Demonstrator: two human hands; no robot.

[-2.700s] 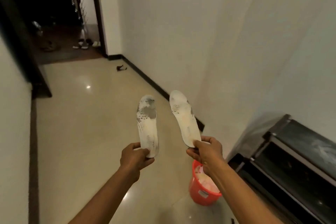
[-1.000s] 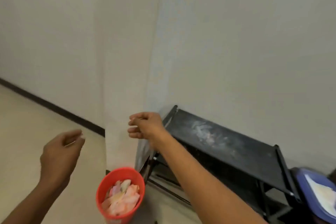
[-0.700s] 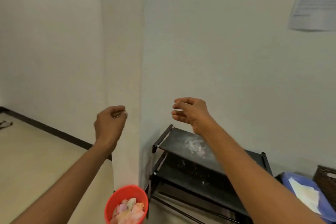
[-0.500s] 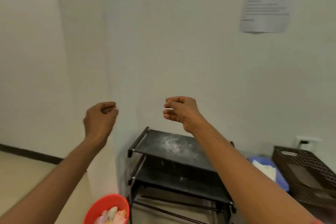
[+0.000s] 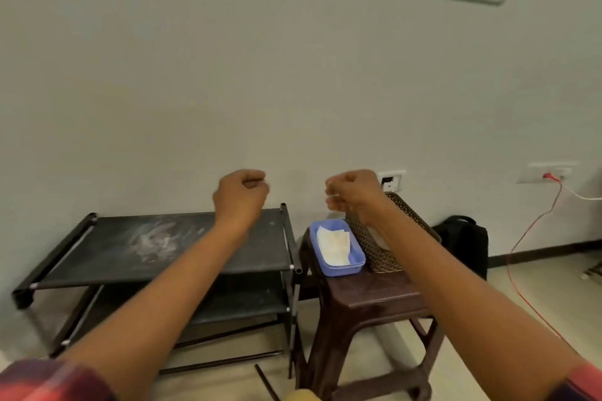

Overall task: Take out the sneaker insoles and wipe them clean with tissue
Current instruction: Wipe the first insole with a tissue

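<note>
Though apart, both grips — left hand (image 5: 241, 195), right hand (image 5: 355, 197) — curl inward.

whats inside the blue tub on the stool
White tissue lies inside the blue tub, covering most of its floor. Anything under the tissue is hidden.

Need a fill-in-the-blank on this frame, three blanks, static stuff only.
1. The rectangular plastic tray holding white tissue is coloured ____.
2. That tray sits on a brown plastic ____.
3. The black two-tier shoe rack stands on the tray's ____ side.
Missing words: blue; stool; left.
</note>
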